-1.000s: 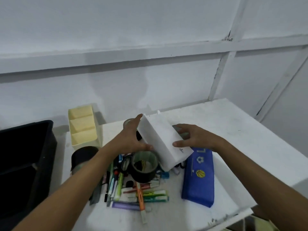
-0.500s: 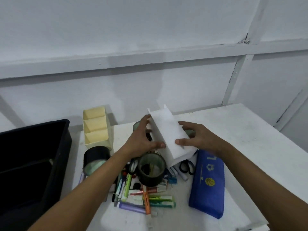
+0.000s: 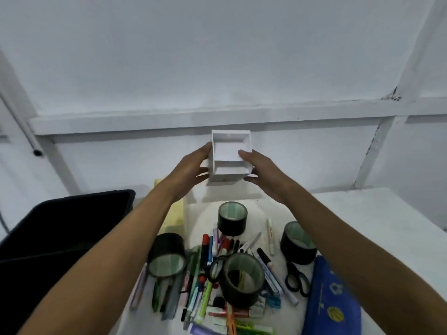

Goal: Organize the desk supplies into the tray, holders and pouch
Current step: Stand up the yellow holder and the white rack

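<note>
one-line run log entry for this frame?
phase: placing holder | left hand + right hand: gripping white holder, raised near back wall, opening toward camera | pens, tape rolls, blue pouch: unsorted on desk

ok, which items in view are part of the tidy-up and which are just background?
Part of the job: white holder held in both hands, yellow holder, black tray, blue pouch, tape rolls, pens, scissors.

Background: wall, pipe.
</note>
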The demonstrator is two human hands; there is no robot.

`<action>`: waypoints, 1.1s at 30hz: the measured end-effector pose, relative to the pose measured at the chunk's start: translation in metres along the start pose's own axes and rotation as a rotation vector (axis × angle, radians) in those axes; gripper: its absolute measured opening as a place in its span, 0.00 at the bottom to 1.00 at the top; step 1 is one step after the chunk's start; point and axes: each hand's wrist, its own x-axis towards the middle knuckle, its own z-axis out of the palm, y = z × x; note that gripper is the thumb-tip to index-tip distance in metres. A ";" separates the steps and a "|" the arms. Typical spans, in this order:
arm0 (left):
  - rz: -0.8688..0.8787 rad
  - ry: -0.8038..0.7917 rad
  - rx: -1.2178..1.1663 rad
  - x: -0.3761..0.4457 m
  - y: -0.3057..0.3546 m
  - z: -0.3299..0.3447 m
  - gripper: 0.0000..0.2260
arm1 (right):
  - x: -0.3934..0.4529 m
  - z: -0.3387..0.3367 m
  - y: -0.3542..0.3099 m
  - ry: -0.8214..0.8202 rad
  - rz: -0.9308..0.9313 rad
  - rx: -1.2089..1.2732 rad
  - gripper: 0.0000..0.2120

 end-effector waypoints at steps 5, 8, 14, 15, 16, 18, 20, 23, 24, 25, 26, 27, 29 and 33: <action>-0.067 -0.011 0.008 0.010 -0.019 -0.025 0.28 | 0.026 0.010 0.015 -0.054 -0.007 -0.011 0.14; -0.068 0.011 0.004 0.019 -0.026 -0.031 0.33 | 0.038 0.012 0.019 -0.054 -0.009 -0.042 0.13; -0.062 0.097 -0.005 0.041 -0.043 -0.033 0.33 | 0.067 0.008 0.042 -0.058 0.011 -0.101 0.19; -0.076 0.122 -0.009 0.045 -0.046 -0.033 0.32 | 0.072 0.006 0.049 -0.063 0.025 -0.113 0.21; -0.088 0.141 -0.012 0.048 -0.049 -0.033 0.31 | 0.076 0.005 0.055 -0.072 0.037 -0.111 0.22; -0.115 0.153 -0.007 0.053 -0.058 -0.034 0.29 | 0.082 0.005 0.065 -0.101 0.042 -0.084 0.20; -0.139 0.159 -0.011 0.056 -0.068 -0.037 0.29 | 0.085 0.006 0.071 -0.110 0.044 -0.092 0.19; -0.166 0.173 -0.027 0.061 -0.074 -0.042 0.30 | 0.090 0.005 0.074 -0.116 0.042 -0.148 0.20; -0.178 0.173 -0.023 0.062 -0.075 -0.044 0.30 | 0.091 0.004 0.075 -0.118 0.049 -0.160 0.21; -0.189 0.170 -0.018 0.063 -0.076 -0.045 0.31 | 0.092 0.004 0.076 -0.123 0.056 -0.170 0.21; -0.199 0.166 -0.018 0.063 -0.077 -0.046 0.32 | 0.093 0.003 0.076 -0.126 0.059 -0.172 0.21; -0.205 0.159 -0.023 0.064 -0.079 -0.048 0.33 | 0.093 0.003 0.077 -0.130 0.060 -0.178 0.21; -0.206 0.149 -0.019 0.063 -0.080 -0.049 0.31 | 0.092 0.004 0.079 -0.124 0.060 -0.201 0.21; -0.202 0.147 0.035 0.061 -0.079 -0.050 0.30 | 0.093 0.007 0.081 -0.101 0.066 -0.256 0.22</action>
